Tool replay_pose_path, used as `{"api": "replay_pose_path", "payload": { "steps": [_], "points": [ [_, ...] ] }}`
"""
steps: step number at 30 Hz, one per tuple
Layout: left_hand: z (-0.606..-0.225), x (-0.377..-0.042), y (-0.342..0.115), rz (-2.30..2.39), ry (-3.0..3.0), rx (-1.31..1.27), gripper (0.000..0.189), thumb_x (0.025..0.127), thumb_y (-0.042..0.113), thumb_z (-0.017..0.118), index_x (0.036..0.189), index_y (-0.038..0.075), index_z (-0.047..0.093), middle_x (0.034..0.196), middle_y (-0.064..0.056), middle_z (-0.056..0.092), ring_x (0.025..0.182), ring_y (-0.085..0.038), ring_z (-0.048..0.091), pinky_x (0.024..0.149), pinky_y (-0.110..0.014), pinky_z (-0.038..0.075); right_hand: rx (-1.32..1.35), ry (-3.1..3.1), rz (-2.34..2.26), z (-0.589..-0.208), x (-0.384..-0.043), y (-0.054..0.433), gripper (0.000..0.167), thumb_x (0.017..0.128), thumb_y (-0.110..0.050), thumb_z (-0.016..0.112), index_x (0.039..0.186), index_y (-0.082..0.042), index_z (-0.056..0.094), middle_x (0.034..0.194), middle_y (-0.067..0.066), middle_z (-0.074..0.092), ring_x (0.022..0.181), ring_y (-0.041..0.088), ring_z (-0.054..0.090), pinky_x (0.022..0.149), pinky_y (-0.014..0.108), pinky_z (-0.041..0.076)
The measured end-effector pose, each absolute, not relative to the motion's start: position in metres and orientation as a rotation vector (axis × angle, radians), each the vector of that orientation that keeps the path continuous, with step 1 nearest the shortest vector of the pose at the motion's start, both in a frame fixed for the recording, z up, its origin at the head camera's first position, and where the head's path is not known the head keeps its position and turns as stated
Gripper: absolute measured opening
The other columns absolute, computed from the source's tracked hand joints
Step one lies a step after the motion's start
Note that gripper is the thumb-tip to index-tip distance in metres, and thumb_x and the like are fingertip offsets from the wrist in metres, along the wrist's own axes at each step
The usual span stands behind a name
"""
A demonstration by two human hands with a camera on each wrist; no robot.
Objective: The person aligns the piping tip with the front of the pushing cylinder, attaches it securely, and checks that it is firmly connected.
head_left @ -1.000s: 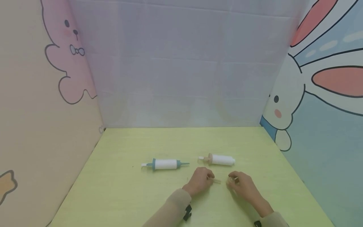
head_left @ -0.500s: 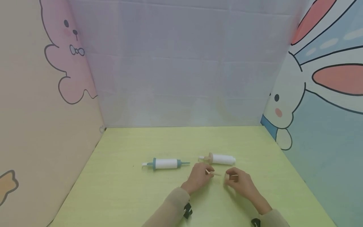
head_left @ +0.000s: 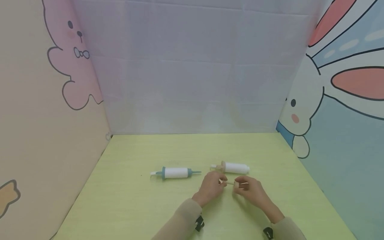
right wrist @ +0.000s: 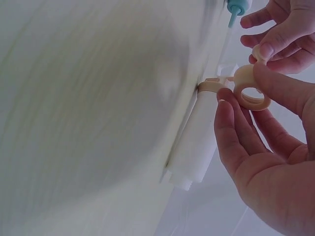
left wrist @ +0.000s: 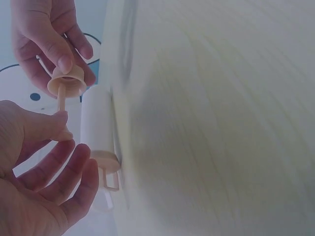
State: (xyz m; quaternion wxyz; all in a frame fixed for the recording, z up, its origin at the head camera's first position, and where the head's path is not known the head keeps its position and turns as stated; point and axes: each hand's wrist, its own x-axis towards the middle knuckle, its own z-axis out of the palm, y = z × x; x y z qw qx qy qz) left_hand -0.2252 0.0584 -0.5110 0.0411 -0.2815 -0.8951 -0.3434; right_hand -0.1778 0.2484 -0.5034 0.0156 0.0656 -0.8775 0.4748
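Observation:
My left hand [head_left: 210, 188] pinches a thin peach nozzle [left wrist: 61, 98] between thumb and forefinger, its other fingers loosely bent. In my right hand [head_left: 251, 191] is a small peach ring-shaped cap [right wrist: 258, 104], gripped by thumb and fingers with its open side toward the left hand. The nozzle's end reaches into the cap's mouth in the left wrist view; whether they touch I cannot tell. Just beyond the hands lies a white syringe-like tube with a peach collar and handle [head_left: 236, 168].
A second white tube with teal ends [head_left: 176, 172] and a thin teal nozzle lies to the left on the yellow-green table [head_left: 126, 206]. A white sheet [head_left: 192, 73] hangs behind, and printed cartoon walls stand at both sides.
Both hands have risen slightly from their earlier place. The right hand has moved left, bringing the cap up to the nozzle held in the left hand. Both tubes lie still.

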Motion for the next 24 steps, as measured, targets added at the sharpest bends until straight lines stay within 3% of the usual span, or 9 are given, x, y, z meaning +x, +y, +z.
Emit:
{"api": "replay_pose_path", "payload": {
  "steps": [12,19,24],
  "points": [
    [-0.512,-0.223,0.059,-1.048,-2.712,-0.91,0.01,0.079,0.008,0.076,0.088,0.011,0.074,0.085,0.006,0.069,0.063,0.002,0.055,0.056,-0.012,0.042,0.296,-2.765,1.33,-0.504,-0.182,0.237,0.03,0.079,-0.011,0.077,0.106,-0.004,0.066,0.103,0.011,0.067,0.081,0.022,0.066,0.066,0.03,0.053],
    [-0.512,-0.222,0.057,-1.102,-2.696,-0.881,0.017,0.079,0.007,0.075,0.096,0.008,0.071,0.086,0.0,0.069,0.064,0.001,0.058,0.056,-0.012,0.043,0.268,-2.771,1.349,-0.503,-0.185,0.231,0.028,0.078,-0.008,0.078,0.103,-0.005,0.067,0.102,0.009,0.067,0.079,0.019,0.065,0.066,0.029,0.052],
    [-0.513,-0.221,0.057,-1.219,-2.719,-0.836,0.013,0.079,0.005,0.074,0.089,0.009,0.067,0.087,0.001,0.069,0.066,0.001,0.059,0.057,-0.013,0.045,0.279,-2.765,1.38,-0.503,-0.186,0.229,0.03,0.076,-0.012,0.08,0.102,-0.004,0.067,0.101,0.01,0.067,0.076,0.017,0.065,0.064,0.027,0.052]
  ]
}}
